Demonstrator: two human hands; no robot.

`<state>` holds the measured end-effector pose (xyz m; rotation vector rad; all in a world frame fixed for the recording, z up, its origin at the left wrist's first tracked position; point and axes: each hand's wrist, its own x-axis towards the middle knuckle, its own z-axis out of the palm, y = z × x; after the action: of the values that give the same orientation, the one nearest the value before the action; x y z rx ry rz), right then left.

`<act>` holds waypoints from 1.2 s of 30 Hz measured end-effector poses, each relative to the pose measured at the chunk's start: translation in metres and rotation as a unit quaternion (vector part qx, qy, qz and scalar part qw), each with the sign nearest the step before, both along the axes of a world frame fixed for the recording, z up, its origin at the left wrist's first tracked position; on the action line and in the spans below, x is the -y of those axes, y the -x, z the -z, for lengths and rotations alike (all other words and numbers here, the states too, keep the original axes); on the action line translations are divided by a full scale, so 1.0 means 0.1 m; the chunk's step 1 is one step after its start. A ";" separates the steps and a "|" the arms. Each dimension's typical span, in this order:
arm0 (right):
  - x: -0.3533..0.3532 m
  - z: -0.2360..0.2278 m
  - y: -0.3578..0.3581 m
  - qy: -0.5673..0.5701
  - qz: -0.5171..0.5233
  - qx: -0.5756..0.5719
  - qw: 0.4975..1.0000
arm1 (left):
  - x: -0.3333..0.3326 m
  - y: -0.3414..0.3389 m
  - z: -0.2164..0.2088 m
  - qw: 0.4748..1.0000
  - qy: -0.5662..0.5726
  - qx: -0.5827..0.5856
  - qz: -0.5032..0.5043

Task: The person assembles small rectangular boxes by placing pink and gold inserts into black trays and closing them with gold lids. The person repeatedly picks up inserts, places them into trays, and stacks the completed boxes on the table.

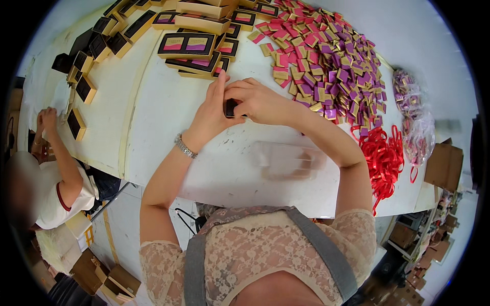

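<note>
Both hands are at the middle of the white table, closed round a small black item (230,107), mostly covered by my fingers; it looks like a box or its insert. My left hand (210,111) steadies its left side, with the thumb along the near edge and the long fingers pointing away. My right hand (259,103) curls over it from the right, fingers bent. Just beyond stands a stack of gold boxes with black inserts (186,46); the top one shows two small squares, each part gold, one with pink and one with purple.
A large heap of pink, purple and gold squares (332,66) spreads at the far right. Red ribbons (380,153) lie nearer, beside filled clear bags (416,117). A clear plastic tray (286,160) sits before me. More gold boxes (76,124) line the left, where another person (61,188) sits.
</note>
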<state>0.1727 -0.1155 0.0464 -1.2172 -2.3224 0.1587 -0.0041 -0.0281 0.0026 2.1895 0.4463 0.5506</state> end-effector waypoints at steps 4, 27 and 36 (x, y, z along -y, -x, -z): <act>0.22 0.08 0.07 -0.023 0.227 -0.144 0.963 | -0.01 0.02 0.05 1.000 0.004 0.015 0.006; 0.39 0.30 -2.08 -0.105 0.552 0.357 0.746 | 0.08 -0.01 -0.02 0.952 -0.298 -0.006 0.071; 0.67 0.11 -0.07 0.104 0.404 -0.343 0.842 | 0.10 0.01 -0.05 0.950 -0.310 -0.023 0.037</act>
<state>0.1793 -0.1829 0.0354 -1.7744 -1.0847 0.4603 -0.0047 -0.0378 0.0076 2.8109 0.2250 0.6641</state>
